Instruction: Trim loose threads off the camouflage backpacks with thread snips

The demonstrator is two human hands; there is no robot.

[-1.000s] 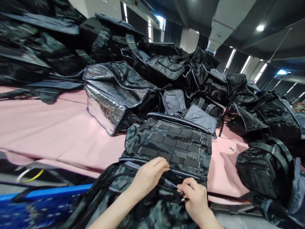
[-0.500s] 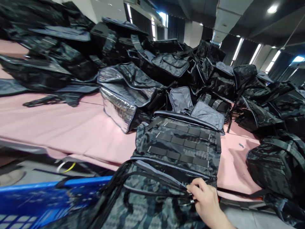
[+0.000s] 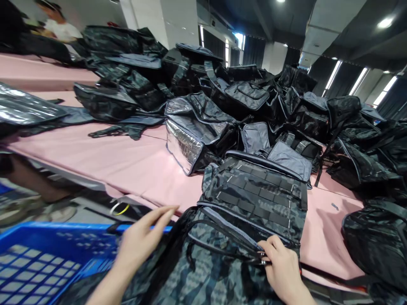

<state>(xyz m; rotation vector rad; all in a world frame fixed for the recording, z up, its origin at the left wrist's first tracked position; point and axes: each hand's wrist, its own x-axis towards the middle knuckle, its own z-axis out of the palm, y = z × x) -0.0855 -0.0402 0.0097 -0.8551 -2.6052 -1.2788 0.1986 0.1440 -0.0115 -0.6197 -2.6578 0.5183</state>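
- We face a pink-covered table (image 3: 133, 156), its cloth softly creased.
- Our camouflage backpack (image 3: 219, 279) lies at five o'clock in view, its fabric mottled, with flat, straight rows of webbing (image 3: 252, 188).
- At eight o'clock we see a blue crate (image 3: 79, 241), stiff, perforated plastic.
- From our backpack, a boxy bag (image 3: 184, 148) sits toward ten o'clock, one side crinkled silver.
- Our left hand (image 3: 140, 239), at seven o'clock, has straight fingers, nothing visible in them.
- Our right hand (image 3: 282, 269), nearer the pulls, pinches the zip's end.
- From those fingers, the zip (image 3: 232, 227) runs long toward ten o'clock.
- Metal pulls (image 3: 263, 262) gleam just beneath them, toward six.
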